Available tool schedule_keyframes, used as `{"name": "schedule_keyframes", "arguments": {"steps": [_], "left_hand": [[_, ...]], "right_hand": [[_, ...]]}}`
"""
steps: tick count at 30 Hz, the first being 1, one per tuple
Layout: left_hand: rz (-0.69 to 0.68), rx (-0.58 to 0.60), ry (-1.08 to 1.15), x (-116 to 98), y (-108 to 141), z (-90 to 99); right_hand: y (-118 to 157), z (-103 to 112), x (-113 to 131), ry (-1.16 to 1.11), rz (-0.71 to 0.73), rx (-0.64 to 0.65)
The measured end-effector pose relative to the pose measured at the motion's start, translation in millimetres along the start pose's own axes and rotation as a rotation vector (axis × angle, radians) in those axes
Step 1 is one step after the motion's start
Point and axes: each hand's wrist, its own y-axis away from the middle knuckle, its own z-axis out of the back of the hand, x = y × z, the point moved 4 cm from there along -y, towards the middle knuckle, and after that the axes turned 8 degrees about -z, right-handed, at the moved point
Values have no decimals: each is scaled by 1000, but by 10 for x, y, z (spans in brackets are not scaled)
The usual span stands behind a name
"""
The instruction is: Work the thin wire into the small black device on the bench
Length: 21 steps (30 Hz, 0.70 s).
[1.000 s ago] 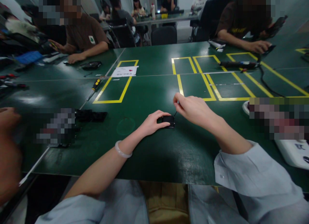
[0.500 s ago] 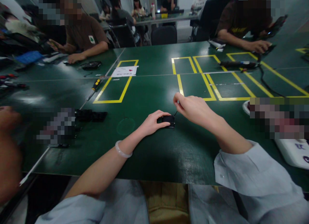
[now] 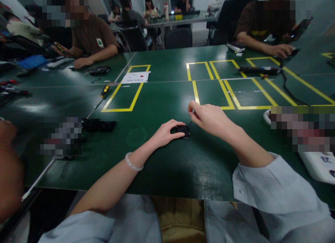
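Note:
A small black rectangular part (image 3: 183, 131) lies on the green table (image 3: 167, 166) in front of me. From its left side my left hand (image 3: 169, 132) grips it, with thumb and fingers along its near and far edges. Just beyond and to the right, my right hand (image 3: 205, 113) is closed in a pinch. Out of that pinch a thin dark rod (image 3: 191, 123) slants down to the part's far right corner. Whatever handle it has is hidden inside my fingers. Bright metallic spots show at the part's corners.
A yellow-black screwdriver (image 3: 104, 93) and a paper label (image 3: 136, 77) lie ahead left. Black parts (image 3: 99, 125) sit at left, near another person's arm (image 3: 10, 169). A white case (image 3: 318, 164) stands at right. Across the table, two people handle devices; a cable (image 3: 286, 87) trails there.
My hands, the black part and the thin rod hold practically the same position. The neighbouring person's hand at the left edge has shifted slightly.

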Motion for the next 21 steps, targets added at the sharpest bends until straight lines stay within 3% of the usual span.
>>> {"name": "schedule_keyframes", "arguments": {"steps": [21], "left_hand": [[4, 11, -1, -16, -4, 7]], "right_hand": [[-1, -4, -2, 32, -19, 19]]}}
